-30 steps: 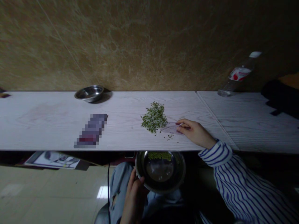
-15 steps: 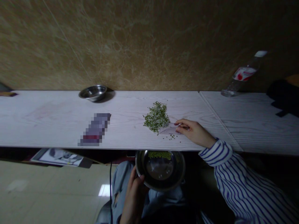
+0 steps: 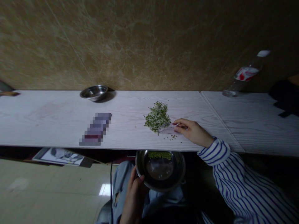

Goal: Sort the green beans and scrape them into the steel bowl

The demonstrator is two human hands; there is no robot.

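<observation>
A loose pile of small green beans (image 3: 158,117) lies on the white wood-grain tabletop. At its lower right, my right hand (image 3: 193,132) pinches a thin clear plastic sheet (image 3: 167,129), which lies low against the table and touches the pile's edge. A few stray beans (image 3: 172,137) are scattered just in front of the sheet. Below the table edge, my left hand (image 3: 136,190) grips the left rim of a steel bowl (image 3: 161,185) held over my lap. More green beans (image 3: 160,155) gather at the bowl's far side.
A smaller steel bowl (image 3: 94,93) stands against the wall at left. A pixelated flat object (image 3: 96,129) lies in front of it. A clear bottle (image 3: 245,74) with a white cap and a dark object (image 3: 283,96) are at right. Papers (image 3: 59,156) sit under the table.
My right hand and the plastic sheet have shifted slightly left, closer in to the bean pile. My left hand and the bowl keep their place. The view has turned a little.
</observation>
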